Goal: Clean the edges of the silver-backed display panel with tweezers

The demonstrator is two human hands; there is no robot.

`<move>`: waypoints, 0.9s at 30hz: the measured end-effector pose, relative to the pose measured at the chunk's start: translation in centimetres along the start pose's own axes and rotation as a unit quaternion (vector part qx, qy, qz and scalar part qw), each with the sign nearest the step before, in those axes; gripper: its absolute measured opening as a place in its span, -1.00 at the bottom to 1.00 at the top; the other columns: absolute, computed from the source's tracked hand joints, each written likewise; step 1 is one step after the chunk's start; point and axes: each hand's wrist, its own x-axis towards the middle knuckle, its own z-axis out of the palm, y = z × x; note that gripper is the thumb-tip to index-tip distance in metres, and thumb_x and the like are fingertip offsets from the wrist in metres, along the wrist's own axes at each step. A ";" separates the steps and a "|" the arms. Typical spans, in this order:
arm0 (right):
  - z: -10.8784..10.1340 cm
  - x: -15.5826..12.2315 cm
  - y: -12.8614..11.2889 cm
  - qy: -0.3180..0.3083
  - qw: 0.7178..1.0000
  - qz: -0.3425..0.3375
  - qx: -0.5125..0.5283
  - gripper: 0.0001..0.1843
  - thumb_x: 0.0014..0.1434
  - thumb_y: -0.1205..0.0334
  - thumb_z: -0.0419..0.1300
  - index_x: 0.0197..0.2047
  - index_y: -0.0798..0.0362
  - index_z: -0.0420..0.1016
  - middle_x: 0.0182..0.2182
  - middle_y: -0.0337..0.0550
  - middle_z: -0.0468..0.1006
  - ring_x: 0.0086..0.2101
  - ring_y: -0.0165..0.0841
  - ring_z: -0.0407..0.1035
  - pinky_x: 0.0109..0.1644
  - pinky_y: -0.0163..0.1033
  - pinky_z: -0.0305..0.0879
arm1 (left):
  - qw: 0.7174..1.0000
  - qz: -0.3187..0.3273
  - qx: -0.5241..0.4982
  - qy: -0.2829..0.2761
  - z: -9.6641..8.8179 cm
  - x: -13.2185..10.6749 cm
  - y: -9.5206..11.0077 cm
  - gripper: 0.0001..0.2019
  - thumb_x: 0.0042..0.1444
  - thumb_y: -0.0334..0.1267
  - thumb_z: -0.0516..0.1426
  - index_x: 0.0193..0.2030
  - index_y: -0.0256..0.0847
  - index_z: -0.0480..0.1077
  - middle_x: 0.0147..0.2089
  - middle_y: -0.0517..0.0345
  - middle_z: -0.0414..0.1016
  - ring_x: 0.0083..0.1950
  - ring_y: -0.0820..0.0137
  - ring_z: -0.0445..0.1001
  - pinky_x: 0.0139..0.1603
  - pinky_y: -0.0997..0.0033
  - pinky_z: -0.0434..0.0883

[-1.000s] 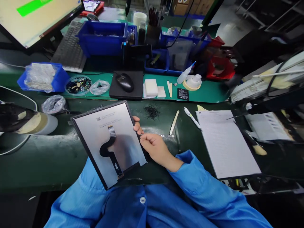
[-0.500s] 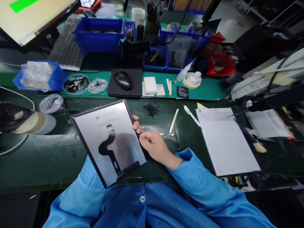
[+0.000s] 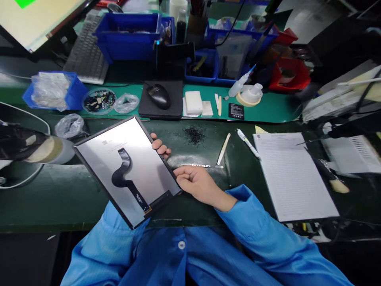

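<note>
A tablet display panel (image 3: 98, 153) is held tilted above the dark green bench, silver back up, with a black flex cable (image 3: 122, 176) curving down its middle. My right hand (image 3: 196, 184) is closed on the panel's right edge near the lower corner, thumb on top. Fingertips (image 3: 160, 147) show further up that same edge. My left hand is hidden behind the panel; only its blue sleeve (image 3: 110, 242) shows, running up under the panel. A thin metal strip (image 3: 202, 166) lies on the bench just beyond my right hand.
A small black pile of bits (image 3: 194, 135), a pale spudger (image 3: 223, 143), a pen (image 3: 247, 143) and a lined sheet (image 3: 293, 174) lie to the right. A mouse (image 3: 158, 95), blue bins (image 3: 127, 35) and keyboard (image 3: 86, 55) stand behind. A tape roll (image 3: 44, 149) sits at left.
The panel has swung left and tilted further. My right hand has slid down the edge toward the lower corner. The view has shifted a little.
</note>
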 end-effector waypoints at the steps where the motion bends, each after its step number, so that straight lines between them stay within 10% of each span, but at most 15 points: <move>1: 0.0 0.0 0.1 -0.005 1.000 -0.001 0.005 -0.69 0.01 0.27 0.20 -0.18 0.13 0.65 -0.53 -0.34 0.44 -0.52 -0.51 0.19 -0.41 -0.35 0.14 | 1.000 0.008 -0.002 0.000 0.1 -0.1 0.1 -0.54 0.24 0.22 0.10 -0.06 -0.16 0.39 -0.38 0.16 0.33 -0.38 0.44 0.30 -0.16 0.30 0.44; 11: -0.5 0.2 0.1 -0.077 0.991 0.019 0.112 -0.64 0.07 0.33 0.27 -0.02 0.08 0.63 -0.29 -0.19 0.71 -0.34 -0.40 0.57 -0.16 -0.22 0.54 | 0.997 0.071 -0.035 -0.008 0.8 -0.3 0.4 -0.74 0.30 0.01 0.14 -0.09 -0.13 0.41 -0.39 0.22 0.27 -0.38 0.47 0.30 -0.15 0.40 0.40; 27: -0.6 -0.1 -0.1 -0.071 0.986 0.052 0.145 -0.63 0.14 0.13 0.42 -0.01 0.10 0.62 -0.31 -0.13 0.74 -0.28 -0.29 0.67 -0.17 -0.19 0.59 | 0.991 0.121 -0.051 -0.001 0.9 -0.2 1.0 -0.74 0.29 0.01 0.13 -0.06 -0.11 0.42 -0.36 0.23 0.31 -0.38 0.50 0.33 -0.12 0.43 0.41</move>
